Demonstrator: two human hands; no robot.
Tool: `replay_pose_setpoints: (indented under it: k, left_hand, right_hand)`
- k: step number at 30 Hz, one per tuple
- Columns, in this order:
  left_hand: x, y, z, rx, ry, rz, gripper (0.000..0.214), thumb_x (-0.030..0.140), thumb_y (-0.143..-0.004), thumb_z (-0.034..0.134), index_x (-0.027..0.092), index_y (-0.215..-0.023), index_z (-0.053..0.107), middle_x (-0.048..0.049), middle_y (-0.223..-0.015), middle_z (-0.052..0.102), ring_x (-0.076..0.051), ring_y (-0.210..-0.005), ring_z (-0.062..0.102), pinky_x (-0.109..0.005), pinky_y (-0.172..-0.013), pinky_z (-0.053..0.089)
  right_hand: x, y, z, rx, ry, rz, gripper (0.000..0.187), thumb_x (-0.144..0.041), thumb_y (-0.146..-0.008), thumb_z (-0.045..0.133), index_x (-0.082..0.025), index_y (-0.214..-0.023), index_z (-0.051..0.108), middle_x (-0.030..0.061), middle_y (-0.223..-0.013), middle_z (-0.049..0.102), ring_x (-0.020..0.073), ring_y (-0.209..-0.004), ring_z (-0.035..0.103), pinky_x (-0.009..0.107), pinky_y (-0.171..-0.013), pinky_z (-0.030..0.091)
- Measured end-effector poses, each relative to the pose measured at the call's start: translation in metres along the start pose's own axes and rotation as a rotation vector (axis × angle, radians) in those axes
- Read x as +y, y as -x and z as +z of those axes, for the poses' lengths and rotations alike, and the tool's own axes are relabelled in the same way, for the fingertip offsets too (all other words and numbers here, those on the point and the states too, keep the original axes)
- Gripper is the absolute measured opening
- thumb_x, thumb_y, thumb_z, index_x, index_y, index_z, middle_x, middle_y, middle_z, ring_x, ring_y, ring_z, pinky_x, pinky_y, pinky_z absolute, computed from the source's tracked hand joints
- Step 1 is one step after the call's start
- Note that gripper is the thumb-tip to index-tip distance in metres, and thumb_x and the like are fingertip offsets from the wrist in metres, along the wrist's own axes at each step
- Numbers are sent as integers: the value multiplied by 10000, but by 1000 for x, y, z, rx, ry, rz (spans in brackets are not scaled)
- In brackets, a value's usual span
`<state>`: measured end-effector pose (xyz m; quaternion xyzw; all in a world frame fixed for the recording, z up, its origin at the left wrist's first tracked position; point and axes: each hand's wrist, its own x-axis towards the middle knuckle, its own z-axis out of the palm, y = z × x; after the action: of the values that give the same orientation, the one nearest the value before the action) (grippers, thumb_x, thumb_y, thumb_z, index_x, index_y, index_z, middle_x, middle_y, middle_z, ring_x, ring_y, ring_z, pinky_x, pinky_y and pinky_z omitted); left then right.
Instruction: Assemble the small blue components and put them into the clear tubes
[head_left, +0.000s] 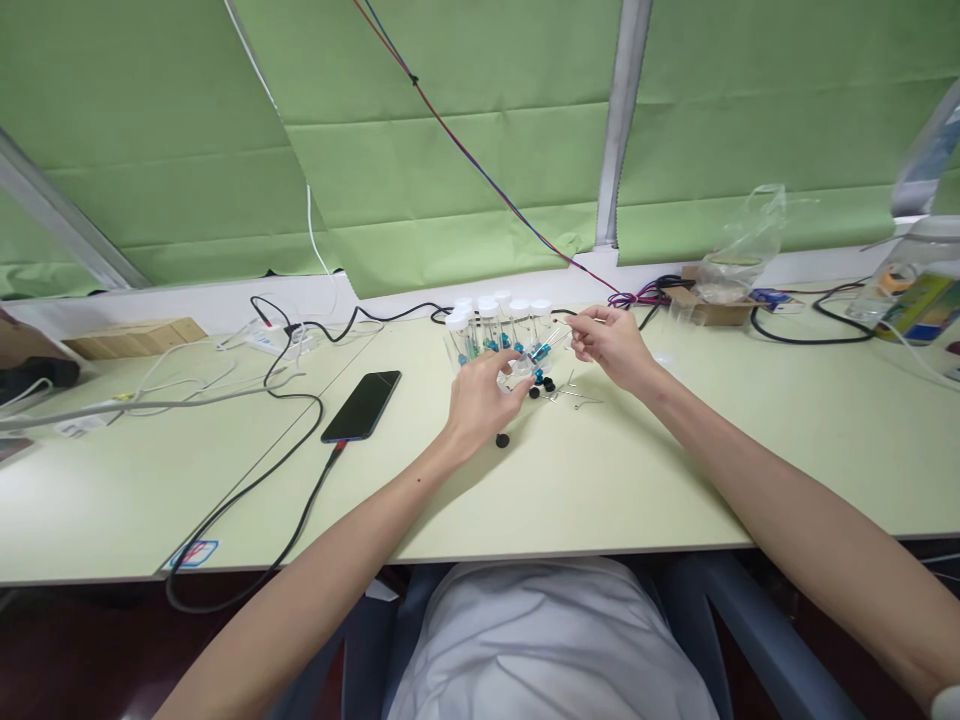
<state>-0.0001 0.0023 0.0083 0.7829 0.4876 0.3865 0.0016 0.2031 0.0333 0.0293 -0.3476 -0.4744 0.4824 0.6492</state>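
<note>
A small clear tube point(550, 342) with a blue piece inside is held tilted between my hands above the table. My left hand point(484, 395) closes its thumb and fingers around the lower left end of this tube. At the upper right end, the fingers of my right hand point(611, 345) are pinched together; what they grip is too small to make out. Just behind my left hand stand several clear tubes point(489, 325) with white caps and blue or green pieces inside. Beneath my hands lie small black round pieces point(534, 393), a blue piece point(538, 376) and thin metal rods point(587, 400).
Another black round piece point(502, 440) lies nearer the front edge. To the left are a phone point(361, 405) on a black cable point(311, 520) and a power strip point(281, 338). A cardboard box point(712, 310) with a plastic bag point(742, 250) stands at the back right.
</note>
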Motion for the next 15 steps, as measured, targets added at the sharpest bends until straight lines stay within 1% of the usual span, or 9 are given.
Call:
replay_pose_setpoints:
  k: [5,15]
  left_hand:
    - [-2,0,1,14,8,28,312,361,-836,702,200,-1102,735,-37,-944,746,-199,-775,671,-321,-758,496]
    - [-7,1,8,76,42,89,289,315,-814,745,175,-1067,744,-38,-881,732,-186,-739,660,-308,-756,510]
  right_hand:
    - [0,0,1,8,23,-10,262,-179,-672,821,-163,-611,567,-28,-453,517,81,-415,480,178,-347,328]
    - [-1,-1,0,1,30,-27,293,-182,-663,825,-172,-597,540,-28,-437,508,81,-402,465,184,-346,323]
